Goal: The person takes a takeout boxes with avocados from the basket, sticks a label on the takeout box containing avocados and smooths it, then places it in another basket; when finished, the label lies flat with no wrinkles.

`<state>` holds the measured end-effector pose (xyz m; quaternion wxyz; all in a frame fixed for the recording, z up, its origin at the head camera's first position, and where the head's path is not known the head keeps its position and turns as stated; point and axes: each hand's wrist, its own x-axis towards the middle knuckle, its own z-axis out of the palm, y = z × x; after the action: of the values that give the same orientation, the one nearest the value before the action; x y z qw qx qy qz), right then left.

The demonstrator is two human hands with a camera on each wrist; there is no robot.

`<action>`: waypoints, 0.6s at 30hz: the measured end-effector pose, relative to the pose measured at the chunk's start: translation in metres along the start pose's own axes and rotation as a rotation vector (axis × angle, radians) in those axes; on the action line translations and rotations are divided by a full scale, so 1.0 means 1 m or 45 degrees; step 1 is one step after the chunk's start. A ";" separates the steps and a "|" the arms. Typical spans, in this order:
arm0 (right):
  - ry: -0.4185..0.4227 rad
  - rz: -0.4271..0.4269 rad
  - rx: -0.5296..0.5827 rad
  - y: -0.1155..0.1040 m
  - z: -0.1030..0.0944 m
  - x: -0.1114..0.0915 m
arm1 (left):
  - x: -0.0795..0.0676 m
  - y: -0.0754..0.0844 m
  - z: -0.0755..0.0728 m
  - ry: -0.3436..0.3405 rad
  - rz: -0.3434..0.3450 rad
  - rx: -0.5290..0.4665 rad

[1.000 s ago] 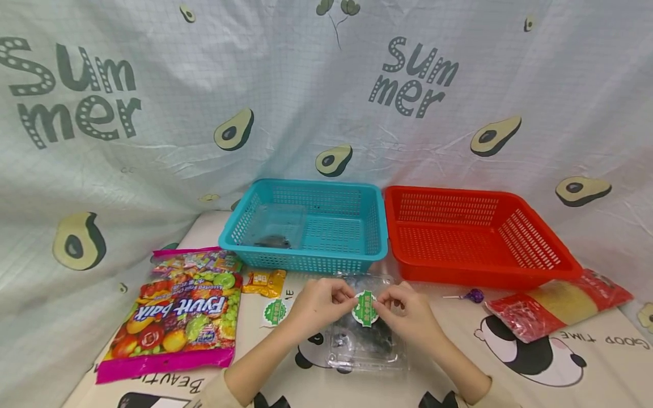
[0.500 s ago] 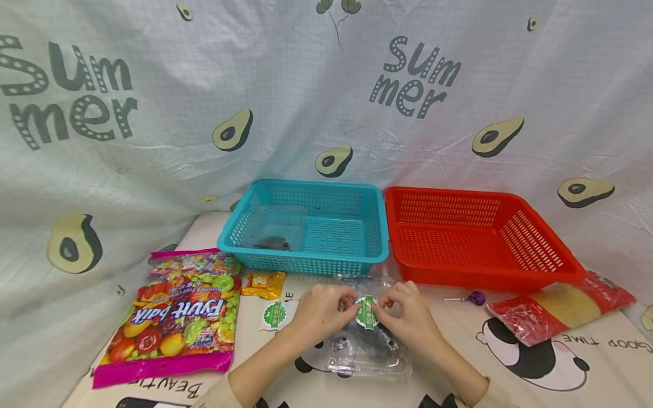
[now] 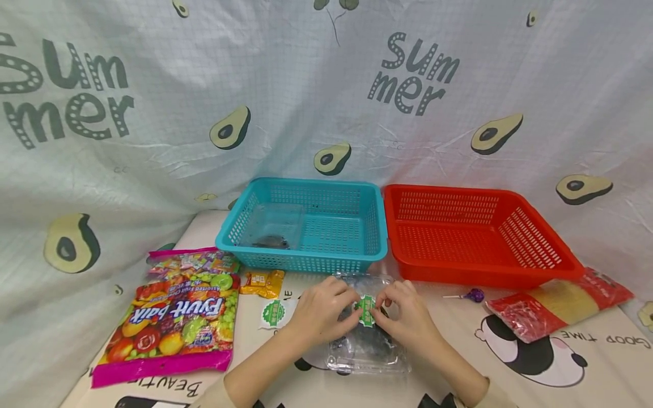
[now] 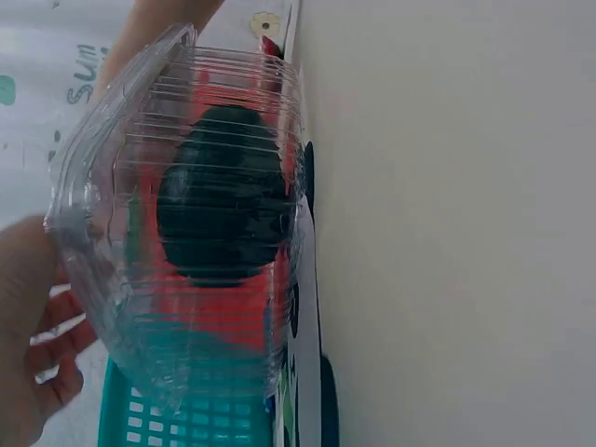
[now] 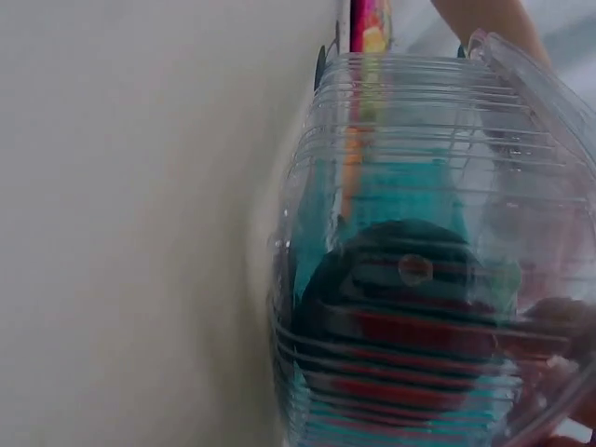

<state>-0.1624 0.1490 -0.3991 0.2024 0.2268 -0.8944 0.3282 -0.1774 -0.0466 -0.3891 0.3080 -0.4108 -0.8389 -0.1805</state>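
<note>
A clear plastic clamshell box (image 3: pixel 364 358) lies on the table before me, with a dark oval thing (image 4: pixel 223 196) inside it. On its lid sits a round green-and-white sticker (image 3: pixel 367 313). My left hand (image 3: pixel 320 309) is over the box's left side, its thumb and forefinger apart at the sticker's left edge. From the other side, my right hand (image 3: pixel 408 311) pinches the sticker's right edge between thumb and forefinger. Both wrist views look through the ribbed clear wall of the box; the fingertips are largely hidden there.
Behind the box stand a blue basket (image 3: pixel 301 262), holding another clear box (image 3: pixel 278 221), and a red basket (image 3: pixel 459 276). Leftward are a fruit candy bag (image 3: pixel 178 317), a yellow packet (image 3: pixel 262 284) and another sticker (image 3: pixel 272 313). A lollipop (image 3: pixel 475 295) and red-yellow packet (image 3: pixel 561 303) lie right.
The sticker has come to lie flatter on the lid. My left thumb and forefinger have spread apart at its edge. My right hand has stayed close to its place.
</note>
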 end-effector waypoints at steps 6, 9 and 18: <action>-0.088 -0.281 -0.049 0.004 -0.008 -0.012 | -0.017 0.002 -0.011 -0.268 0.207 -0.059; -0.159 -0.335 -0.094 0.006 -0.011 -0.020 | -0.026 0.004 -0.016 -0.378 0.176 -0.068; -0.115 -0.425 -0.150 0.013 -0.014 -0.028 | -0.030 0.004 -0.017 -0.319 0.231 0.069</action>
<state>-0.1438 0.1748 -0.4102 0.2266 0.3743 -0.8702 0.2265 -0.1537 -0.0707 -0.3962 0.2268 -0.4956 -0.8349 -0.0767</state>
